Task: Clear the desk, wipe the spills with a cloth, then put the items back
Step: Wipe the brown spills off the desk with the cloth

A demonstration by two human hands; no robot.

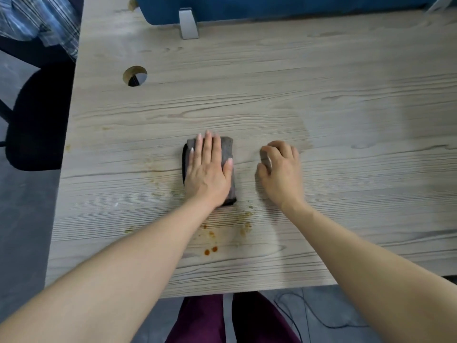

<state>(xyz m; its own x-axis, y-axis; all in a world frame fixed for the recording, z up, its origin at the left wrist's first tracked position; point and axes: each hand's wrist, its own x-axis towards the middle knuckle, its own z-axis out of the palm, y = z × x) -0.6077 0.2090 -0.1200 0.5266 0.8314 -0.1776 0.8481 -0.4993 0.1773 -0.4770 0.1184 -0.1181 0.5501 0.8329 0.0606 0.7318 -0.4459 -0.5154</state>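
Note:
A folded grey cloth lies on the light wooden desk, near its middle. My left hand presses flat on top of the cloth with fingers stretched out, hiding most of it. My right hand rests on the bare desk just right of the cloth, fingers curled onto the wood, holding nothing. Orange-red drops and brown smears mark the desk in front of the cloth, by my left forearm. Fainter brown stains lie to the cloth's left. A damp patch shows beyond my right hand.
A round cable hole opens at the desk's back left. A blue divider on a grey bracket runs along the far edge. A black chair stands left of the desk. A thin cable lies on the floor.

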